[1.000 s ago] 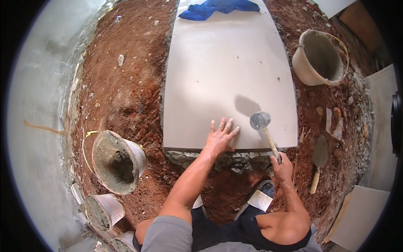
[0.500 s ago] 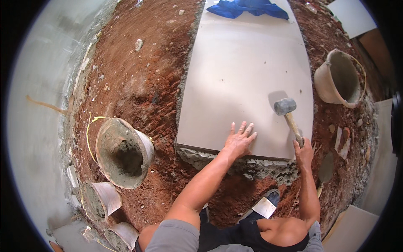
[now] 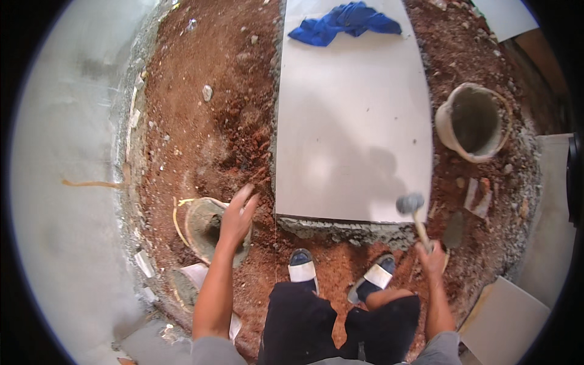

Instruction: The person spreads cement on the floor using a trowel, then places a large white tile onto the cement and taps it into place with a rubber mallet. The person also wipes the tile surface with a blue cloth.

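Note:
My right hand is closed around the wooden handle of a rubber mallet, its dark grey head raised near the front right corner of a large pale tile. My left hand is off the tile, fingers apart and holding nothing, and it hides part of a mortar bucket behind it. The tile lies on a bed of grey mortar that shows along its near edge. A crumpled blue cloth rests on the tile's far end.
Another bucket stands right of the tile. A trowel and a broken tile piece lie on the reddish soil. Near the left wall is a further mortar bucket. More tiles lean at lower right.
My left hand has lifted off the tile and swung left toward the bucket. My right hand has drawn back slightly with the mallet. The view has shifted, showing both feet.

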Demonstrator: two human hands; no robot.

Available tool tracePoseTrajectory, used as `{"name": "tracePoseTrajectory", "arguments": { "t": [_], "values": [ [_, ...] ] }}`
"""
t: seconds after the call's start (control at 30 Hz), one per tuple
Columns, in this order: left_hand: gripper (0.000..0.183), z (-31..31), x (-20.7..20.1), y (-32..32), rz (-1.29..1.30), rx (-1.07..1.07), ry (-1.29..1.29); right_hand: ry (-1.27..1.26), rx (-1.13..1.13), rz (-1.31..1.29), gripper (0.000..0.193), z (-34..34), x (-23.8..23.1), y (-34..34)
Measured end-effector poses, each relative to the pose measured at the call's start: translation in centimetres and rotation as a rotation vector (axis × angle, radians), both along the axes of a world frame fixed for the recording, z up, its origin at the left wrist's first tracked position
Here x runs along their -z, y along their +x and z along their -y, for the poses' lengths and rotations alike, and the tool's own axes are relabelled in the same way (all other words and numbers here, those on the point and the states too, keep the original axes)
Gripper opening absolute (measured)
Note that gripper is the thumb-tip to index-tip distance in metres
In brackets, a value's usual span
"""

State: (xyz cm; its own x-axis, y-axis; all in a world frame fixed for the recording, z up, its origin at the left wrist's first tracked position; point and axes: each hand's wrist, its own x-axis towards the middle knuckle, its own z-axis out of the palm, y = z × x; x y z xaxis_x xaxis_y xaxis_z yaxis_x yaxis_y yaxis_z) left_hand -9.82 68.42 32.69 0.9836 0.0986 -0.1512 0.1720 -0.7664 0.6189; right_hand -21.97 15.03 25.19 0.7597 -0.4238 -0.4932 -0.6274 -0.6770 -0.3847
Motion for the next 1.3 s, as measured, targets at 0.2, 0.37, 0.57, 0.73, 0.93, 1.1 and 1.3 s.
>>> {"name": "tracePoseTrajectory", "arguments": {
  "t": [0.2, 0.37, 0.57, 0.73, 0.93, 1.1, 1.3],
  "values": [
    [0.042, -4.5, -22.2, -32.2, -1.045, -0.274, 0.485, -0.086, -0.053, -0.378, 0.046, 5.8, -22.7, -17.4],
    [0.030, -4.7, -33.6, -47.8, -1.258, -0.501, 0.338, -0.271, -0.031, -0.833, 0.056, 10.7, -33.1, -23.5],
    [0.035, -10.2, -34.1, -49.0, -1.200, -0.592, 0.147, -0.370, 0.154, -0.802, 0.056, 7.9, -40.1, -18.6],
    [0.040, -27.4, -30.1, -24.1, -1.301, -0.102, 0.410, -0.359, 0.270, -0.689, 0.050, -5.3, -42.6, -8.5],
    [0.031, -41.4, -35.3, 23.3, -0.172, -0.451, -0.250, -0.333, -0.052, -0.730, 0.060, -18.9, -41.5, 4.1],
    [0.018, -38.4, -43.4, 37.3, -0.017, -0.099, -0.260, -0.080, 0.074, -0.863, 0.062, -30.3, -41.3, 16.0],
    [0.034, -49.5, -35.5, 38.8, -0.642, -0.096, -0.059, 0.009, 0.445, -0.763, 0.056, -43.4, -38.2, 27.4]
  ]
}}
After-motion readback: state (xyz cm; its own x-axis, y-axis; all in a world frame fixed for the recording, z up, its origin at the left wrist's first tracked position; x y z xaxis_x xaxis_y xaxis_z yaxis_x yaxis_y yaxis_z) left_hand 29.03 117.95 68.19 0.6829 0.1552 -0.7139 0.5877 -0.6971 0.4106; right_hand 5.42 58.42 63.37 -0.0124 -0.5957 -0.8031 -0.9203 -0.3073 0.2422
